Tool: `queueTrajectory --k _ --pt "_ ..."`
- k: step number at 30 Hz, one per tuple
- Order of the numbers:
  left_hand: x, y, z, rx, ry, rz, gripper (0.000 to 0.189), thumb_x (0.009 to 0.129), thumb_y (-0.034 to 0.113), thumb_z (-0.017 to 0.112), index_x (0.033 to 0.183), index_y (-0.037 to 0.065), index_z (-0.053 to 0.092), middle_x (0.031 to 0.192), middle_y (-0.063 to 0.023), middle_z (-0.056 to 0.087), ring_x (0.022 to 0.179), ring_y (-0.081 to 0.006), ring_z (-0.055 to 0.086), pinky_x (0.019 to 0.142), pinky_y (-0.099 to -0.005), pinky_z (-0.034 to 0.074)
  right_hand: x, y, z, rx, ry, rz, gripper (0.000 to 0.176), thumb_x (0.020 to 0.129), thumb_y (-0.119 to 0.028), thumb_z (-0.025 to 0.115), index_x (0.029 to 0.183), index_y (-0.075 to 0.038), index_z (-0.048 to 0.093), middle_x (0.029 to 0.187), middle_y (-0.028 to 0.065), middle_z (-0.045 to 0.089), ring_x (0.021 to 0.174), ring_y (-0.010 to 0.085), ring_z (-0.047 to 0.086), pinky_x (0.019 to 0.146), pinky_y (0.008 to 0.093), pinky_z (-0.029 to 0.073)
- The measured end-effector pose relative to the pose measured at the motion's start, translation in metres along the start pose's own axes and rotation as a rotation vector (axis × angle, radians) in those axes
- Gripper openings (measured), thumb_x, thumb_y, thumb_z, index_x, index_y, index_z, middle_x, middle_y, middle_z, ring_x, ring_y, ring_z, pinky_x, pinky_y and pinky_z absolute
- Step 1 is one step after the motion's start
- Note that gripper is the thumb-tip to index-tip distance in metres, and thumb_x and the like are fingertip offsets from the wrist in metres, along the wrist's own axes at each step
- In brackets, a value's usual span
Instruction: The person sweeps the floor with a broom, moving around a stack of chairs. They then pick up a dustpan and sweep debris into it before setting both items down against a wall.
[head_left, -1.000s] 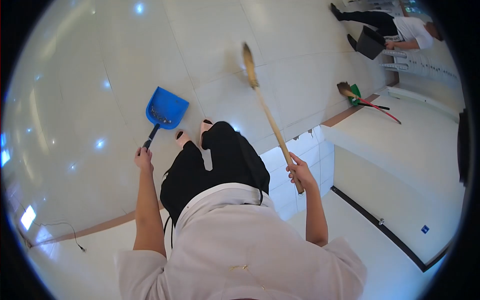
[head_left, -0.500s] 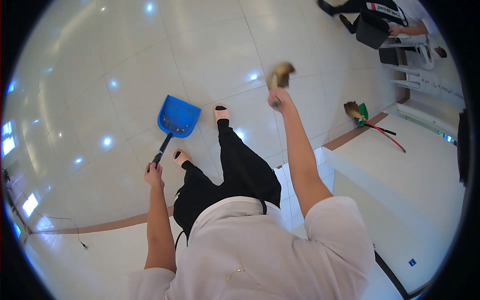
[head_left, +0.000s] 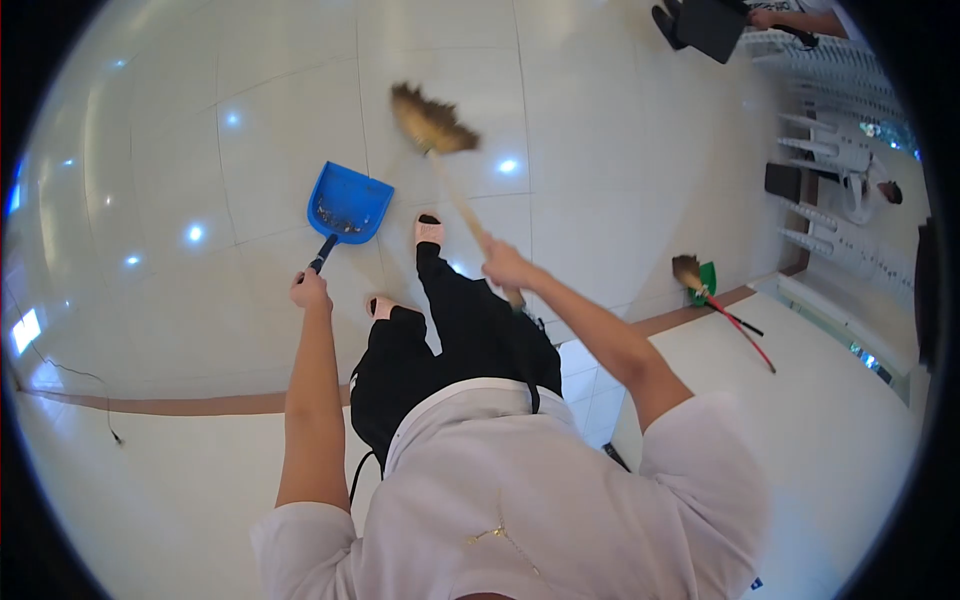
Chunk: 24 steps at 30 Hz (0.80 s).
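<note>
gripping the dustpan (head_left: 347,205) handle, the left hand (head_left: 311,292) has fingers curled shut; the pan sits on the floor (head_left: 600,150) left of the feet, dark debris already inside. right hand (head_left: 503,268) fingers clench the broom (head_left: 432,122), bristles low just far of the pan; sweeping looks mostly done.

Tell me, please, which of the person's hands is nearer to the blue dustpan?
Left. The left hand holds the blue dustpan by its black handle, just below the scoop; the right hand is off to the dustpan's right, closed around the broom stick.
</note>
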<state>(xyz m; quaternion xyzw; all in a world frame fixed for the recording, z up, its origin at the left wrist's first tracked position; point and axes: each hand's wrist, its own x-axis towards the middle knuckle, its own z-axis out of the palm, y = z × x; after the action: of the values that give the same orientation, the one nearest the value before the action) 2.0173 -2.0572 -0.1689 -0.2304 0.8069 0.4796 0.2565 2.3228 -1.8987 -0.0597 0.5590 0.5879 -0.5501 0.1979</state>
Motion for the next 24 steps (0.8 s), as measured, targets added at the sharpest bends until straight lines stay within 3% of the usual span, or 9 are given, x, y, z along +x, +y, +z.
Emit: queueTrajectory --k 2,3,5,12,14,18,21,23,24 --pt "0.004 -0.003 -0.003 0.005 -0.010 0.008 0.031 0.068 0.002 0.055 0.098 -0.006 0.050 0.065 -0.0098 0.051 0.047 -0.0125 0.045 0.038 -0.0242 0.036 -0.033 -0.011 -0.003 0.160 -0.164 -0.066 0.069 0.067 -0.002 0.050 0.130 0.000 0.021 0.060 0.0078 0.050 0.043 0.0137 0.048 0.040 0.0276 0.041" --pt "0.005 -0.004 -0.006 -0.015 -0.018 0.006 0.031 0.068 0.002 0.055 0.098 -0.006 0.050 0.065 -0.0098 0.051 0.047 -0.0125 0.045 0.038 -0.0242 0.036 -0.044 -0.017 -0.014 0.144 -0.151 -0.074 0.069 0.067 -0.002 0.050 0.130 0.000 0.021 0.060 0.0078 0.050 0.043 0.0137 0.048 0.040 0.0276 0.041" --pt "0.006 -0.006 -0.012 -0.024 -0.030 -0.048 0.032 0.068 0.002 0.055 0.099 -0.005 0.049 0.065 -0.0087 0.049 0.046 -0.0115 0.044 0.037 -0.0230 0.033 -0.069 -0.022 -0.044 0.453 -0.287 0.065 0.066 0.069 -0.001 0.051 0.129 -0.002 0.026 0.060 0.0028 0.048 0.041 0.0069 0.041 0.036 0.0220 0.036" --pt "0.010 -0.030 -0.073 -0.242 -0.107 -0.096 0.032 0.069 0.001 0.055 0.100 -0.002 0.048 0.067 -0.0074 0.049 0.048 -0.0099 0.045 0.038 -0.0219 0.035 -0.179 -0.046 -0.073 0.343 -0.178 0.066 0.057 0.073 -0.004 0.053 0.126 -0.003 0.033 0.062 0.0037 0.049 0.041 0.0047 0.039 0.034 0.0195 0.033" --pt "0.008 -0.033 -0.099 -0.311 -0.066 -0.115 0.030 0.069 0.001 0.055 0.099 -0.002 0.049 0.068 -0.0071 0.050 0.050 -0.0103 0.047 0.041 -0.0212 0.039 -0.205 -0.054 -0.080 0.478 -0.101 0.096 0.048 0.078 -0.010 0.051 0.123 -0.003 0.037 0.063 0.0046 0.050 0.040 0.0042 0.038 0.033 0.0180 0.032" --pt "0.011 -0.026 -0.155 -0.365 -0.042 -0.145 0.030 0.069 0.001 0.055 0.099 -0.001 0.049 0.069 -0.0064 0.050 0.053 -0.0110 0.050 0.044 -0.0205 0.042 -0.219 -0.077 -0.084 0.447 -0.005 0.117 0.041 0.082 -0.016 0.048 0.120 -0.004 0.039 0.065 0.0059 0.051 0.043 0.0048 0.041 0.034 0.0187 0.034" --pt "0.012 -0.024 -0.195 -0.427 -0.099 -0.138 0.031 0.070 0.002 0.056 0.100 0.000 0.049 0.070 -0.0060 0.051 0.057 -0.0116 0.052 0.047 -0.0207 0.044 -0.214 -0.066 -0.092 0.540 0.097 0.091 0.039 0.083 -0.017 0.045 0.120 -0.005 0.038 0.065 0.0051 0.049 0.042 0.0043 0.040 0.034 0.0174 0.034" --pt "-0.002 -0.020 -0.210 -0.408 -0.095 -0.139 0.030 0.070 0.003 0.056 0.099 0.001 0.050 0.071 -0.0063 0.051 0.059 -0.0117 0.053 0.048 -0.0213 0.045 -0.207 -0.040 -0.101 0.955 0.066 0.099 0.032 0.084 -0.018 0.041 0.114 -0.006 0.040 0.064 0.0035 0.046 0.041 0.0038 0.038 0.033 0.0167 0.033" --pt "-0.006 -0.021 -0.216 -0.419 -0.098 -0.135 0.030 0.070 0.003 0.056 0.099 0.001 0.050 0.071 -0.0063 0.051 0.059 -0.0117 0.053 0.048 -0.0213 0.045 -0.203 -0.035 -0.103 0.950 0.069 0.087 0.032 0.084 -0.018 0.041 0.114 -0.006 0.040 0.064 0.0035 0.046 0.041 0.0038 0.038 0.033 0.0167 0.033"
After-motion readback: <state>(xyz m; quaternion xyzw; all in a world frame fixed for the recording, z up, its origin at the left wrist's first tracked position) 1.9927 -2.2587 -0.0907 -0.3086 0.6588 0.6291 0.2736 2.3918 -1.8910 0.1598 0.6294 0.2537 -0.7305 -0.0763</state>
